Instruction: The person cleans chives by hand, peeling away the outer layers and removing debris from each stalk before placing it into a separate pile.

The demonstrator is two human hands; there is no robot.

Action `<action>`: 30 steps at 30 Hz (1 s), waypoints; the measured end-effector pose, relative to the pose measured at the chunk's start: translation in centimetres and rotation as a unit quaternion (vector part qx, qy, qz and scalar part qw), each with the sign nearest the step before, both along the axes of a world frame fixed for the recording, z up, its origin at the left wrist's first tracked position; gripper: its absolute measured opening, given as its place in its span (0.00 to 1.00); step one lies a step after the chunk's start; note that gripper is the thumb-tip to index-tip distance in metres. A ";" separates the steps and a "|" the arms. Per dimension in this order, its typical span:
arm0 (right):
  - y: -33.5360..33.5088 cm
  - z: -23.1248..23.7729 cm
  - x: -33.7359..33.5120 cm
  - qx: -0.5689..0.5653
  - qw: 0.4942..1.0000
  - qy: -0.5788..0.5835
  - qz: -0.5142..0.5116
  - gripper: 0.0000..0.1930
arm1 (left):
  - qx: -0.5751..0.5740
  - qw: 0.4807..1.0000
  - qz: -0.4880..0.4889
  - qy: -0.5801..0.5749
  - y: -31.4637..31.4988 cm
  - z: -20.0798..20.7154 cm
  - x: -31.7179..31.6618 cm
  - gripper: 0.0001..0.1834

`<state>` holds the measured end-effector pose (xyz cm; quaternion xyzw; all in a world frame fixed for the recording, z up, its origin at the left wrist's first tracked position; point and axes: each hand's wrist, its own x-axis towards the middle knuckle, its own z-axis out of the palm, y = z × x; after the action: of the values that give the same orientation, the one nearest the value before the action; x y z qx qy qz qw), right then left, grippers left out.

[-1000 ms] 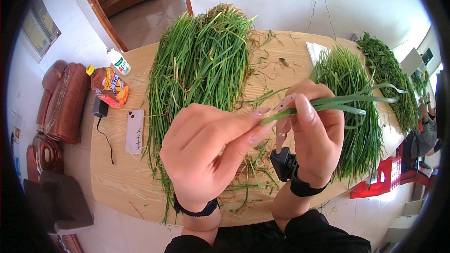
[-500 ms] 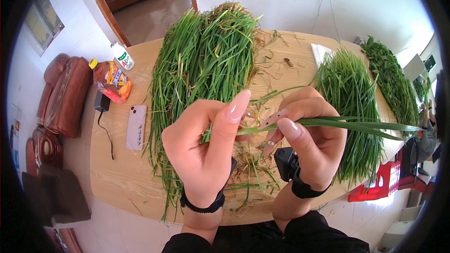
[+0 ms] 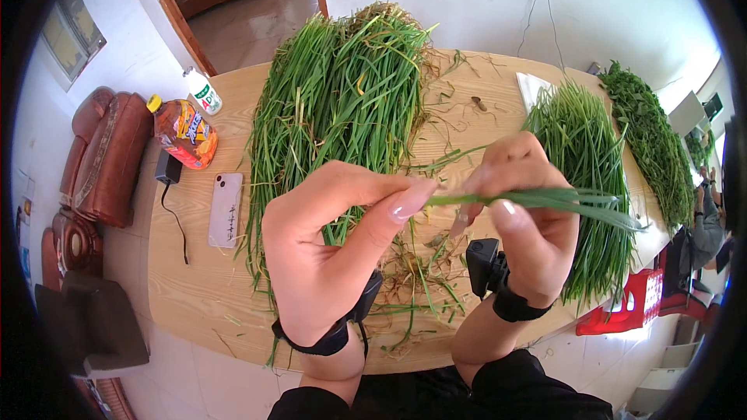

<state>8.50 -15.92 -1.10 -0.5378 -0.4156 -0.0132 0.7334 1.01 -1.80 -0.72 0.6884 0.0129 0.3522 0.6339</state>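
Observation:
My left hand [image 3: 331, 245] and my right hand [image 3: 525, 218] are raised above a round wooden table [image 3: 194, 295]. Between them they hold a thin bunch of green chive stalks [image 3: 545, 201] that points to the right. The left thumb and fingers pinch the stalks' near end; the right fingers grip them further along. A big loose heap of uncleaned chives [image 3: 342, 109] lies on the table behind my left hand. A tidier pile of chives [image 3: 580, 148] lies behind and to the right of my right hand. Dry trimmings [image 3: 412, 280] litter the table under my hands.
On the table's left sit an orange drink bottle [image 3: 183, 132], a small white bottle [image 3: 204, 93], a white phone [image 3: 226, 208] and a black charger with cable [image 3: 167, 171]. Brown sofas [image 3: 101, 155] stand left. More greens [image 3: 650, 132] and a red stool [image 3: 634, 303] are right.
The stalks have swung from tilted up to the right to nearly level. My left hand went from closed fingers to a thumb-and-finger pinch on the near end.

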 end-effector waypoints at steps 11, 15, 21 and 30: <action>0.0 0.5 -0.8 0.071 0.979 0.189 0.019 0.04 | -0.045 0.993 0.098 -0.050 -0.2 0.0 0.5 0.05; -0.5 0.4 -0.3 0.097 0.980 0.173 0.028 0.04 | -0.077 0.986 0.095 -0.112 2.6 -1.2 0.4 0.16; -0.5 0.1 -0.1 0.067 0.990 0.126 0.007 0.06 | 0.037 0.976 0.141 -0.159 3.6 -0.2 0.0 0.19; -0.6 0.5 -0.6 0.021 0.995 0.102 -0.003 0.06 | 0.350 0.932 -0.019 -0.095 2.7 -0.3 1.0 0.16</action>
<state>7.85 -16.51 -0.60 -0.5220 -0.3366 0.0302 0.7831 2.04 0.90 -1.05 0.8300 -0.1846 0.3860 0.3579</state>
